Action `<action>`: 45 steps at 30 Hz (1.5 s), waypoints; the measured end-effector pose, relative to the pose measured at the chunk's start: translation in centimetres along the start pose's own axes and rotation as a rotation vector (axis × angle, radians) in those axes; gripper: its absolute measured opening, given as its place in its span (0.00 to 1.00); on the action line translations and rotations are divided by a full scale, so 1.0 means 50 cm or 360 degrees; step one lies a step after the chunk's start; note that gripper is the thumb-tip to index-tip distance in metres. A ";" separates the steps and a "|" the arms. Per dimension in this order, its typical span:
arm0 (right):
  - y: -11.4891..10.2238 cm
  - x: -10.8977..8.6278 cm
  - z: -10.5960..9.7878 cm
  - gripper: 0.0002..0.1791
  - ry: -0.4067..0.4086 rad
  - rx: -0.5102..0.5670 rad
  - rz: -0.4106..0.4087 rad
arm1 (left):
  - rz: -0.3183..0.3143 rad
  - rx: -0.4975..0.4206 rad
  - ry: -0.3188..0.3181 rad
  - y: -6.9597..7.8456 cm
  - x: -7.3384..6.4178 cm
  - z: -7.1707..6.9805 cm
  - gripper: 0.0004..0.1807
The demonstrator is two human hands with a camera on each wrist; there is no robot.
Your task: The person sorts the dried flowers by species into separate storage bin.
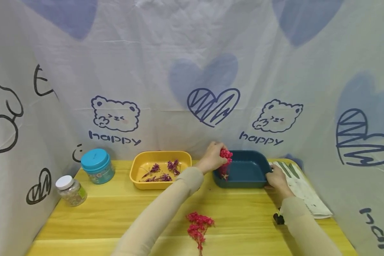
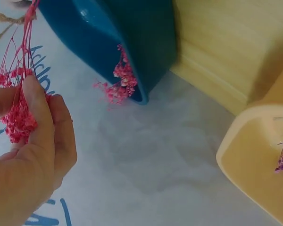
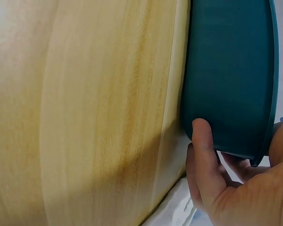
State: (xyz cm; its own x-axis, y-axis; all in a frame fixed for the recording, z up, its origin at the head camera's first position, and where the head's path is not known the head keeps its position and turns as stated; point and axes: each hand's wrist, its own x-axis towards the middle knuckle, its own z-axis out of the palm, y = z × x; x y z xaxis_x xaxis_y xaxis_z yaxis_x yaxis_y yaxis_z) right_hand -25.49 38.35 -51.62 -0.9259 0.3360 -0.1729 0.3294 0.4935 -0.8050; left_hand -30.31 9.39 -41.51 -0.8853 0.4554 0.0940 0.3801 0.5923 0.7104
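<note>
My left hand (image 1: 212,158) pinches a small bunch of pink dried flowers (image 1: 225,155) over the left end of a dark blue tray (image 1: 248,169). In the left wrist view, twine (image 2: 12,20) is tied round its stems, and other pink blossoms (image 2: 125,77) show at the tray's rim. My right hand (image 1: 279,179) grips the tray's right end; in the right wrist view, one finger lies along the outer wall and the thumb is near the rim. Nearer the front, a loose pink sprig (image 1: 199,225) lies on the wooden table (image 1: 115,217).
A yellow tray (image 1: 161,155) holds purple dried sprigs (image 1: 160,177). To its left stand a blue-lidded jar (image 1: 96,167) and a white-capped jar (image 1: 72,192). At right lie a white cloth (image 1: 304,190) with green leaf shapes and a small black object (image 1: 278,218). A printed curtain hangs behind.
</note>
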 end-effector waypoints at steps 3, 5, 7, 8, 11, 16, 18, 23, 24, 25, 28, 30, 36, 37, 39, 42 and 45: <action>-0.001 0.002 0.000 0.30 -0.0002 0.0010 -0.0011 | -0.0002 0.0028 0.0035 -0.003 0.012 0.010 0.15; -0.001 0.004 -0.001 0.30 -0.0008 0.0009 -0.0021 | 0.0001 0.0038 0.0061 -0.007 0.019 0.018 0.15; -0.001 0.004 -0.001 0.30 -0.0017 0.0005 -0.0022 | 0.0010 0.0048 0.0089 -0.010 0.024 0.026 0.16; -0.001 0.004 0.000 0.30 -0.0023 0.0006 -0.0019 | 0.0017 0.0059 0.0104 -0.011 0.026 0.029 0.16; -0.001 0.004 0.000 0.31 -0.0027 -0.0002 -0.0014 | 0.0029 0.0071 0.0126 -0.011 0.030 0.039 0.16; -0.007 0.002 0.002 0.30 0.0002 -0.0007 -0.0025 | 0.0087 0.0174 0.0158 -0.016 0.039 0.060 0.16; -0.010 0.001 0.003 0.29 0.0008 -0.0008 -0.0025 | 0.0120 0.0229 0.0168 -0.022 0.041 0.070 0.16; -0.009 -0.001 0.005 0.29 0.0003 0.0003 -0.0013 | 0.0149 0.0296 0.0138 -0.033 0.037 0.088 0.15; -0.008 -0.001 0.005 0.29 0.0000 0.0008 -0.0010 | 0.0151 0.0304 0.0130 -0.035 0.035 0.092 0.15; -0.007 -0.001 0.005 0.29 -0.0005 0.0017 -0.0010 | 0.0151 0.0308 0.0120 -0.036 0.033 0.094 0.15; -0.005 -0.003 0.005 0.29 -0.0023 0.0027 -0.0007 | 0.0152 0.0343 0.0090 -0.039 0.030 0.103 0.16; -0.003 -0.004 0.005 0.29 -0.0032 0.0031 -0.0004 | 0.0147 0.0380 0.0063 -0.041 0.029 0.108 0.16; 0.000 -0.002 0.002 0.29 -0.0020 0.0040 -0.0005 | 0.0202 0.0503 0.0013 -0.046 0.029 0.115 0.21; 0.000 -0.002 0.002 0.29 -0.0019 0.0040 -0.0004 | 0.0213 0.0511 0.0010 -0.047 0.029 0.116 0.22; -0.001 -0.002 0.002 0.29 -0.0018 0.0038 0.0001 | 0.0225 0.0509 0.0002 -0.049 0.030 0.115 0.24; -0.002 -0.003 0.002 0.29 -0.0020 0.0036 0.0011 | 0.0218 0.0470 -0.0010 -0.051 0.031 0.113 0.25; 0.001 -0.001 0.002 0.30 -0.0028 0.0035 0.0026 | 0.0199 0.0427 -0.0014 -0.053 0.033 0.107 0.23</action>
State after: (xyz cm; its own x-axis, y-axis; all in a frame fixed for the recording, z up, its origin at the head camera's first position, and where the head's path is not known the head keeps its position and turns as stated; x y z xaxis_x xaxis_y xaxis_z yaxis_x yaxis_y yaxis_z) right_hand -25.44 38.28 -51.68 -0.9237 0.3294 -0.1958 0.3403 0.4703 -0.8142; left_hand -31.34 12.14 -47.00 -0.8253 0.5410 0.1619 0.5442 0.6853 0.4839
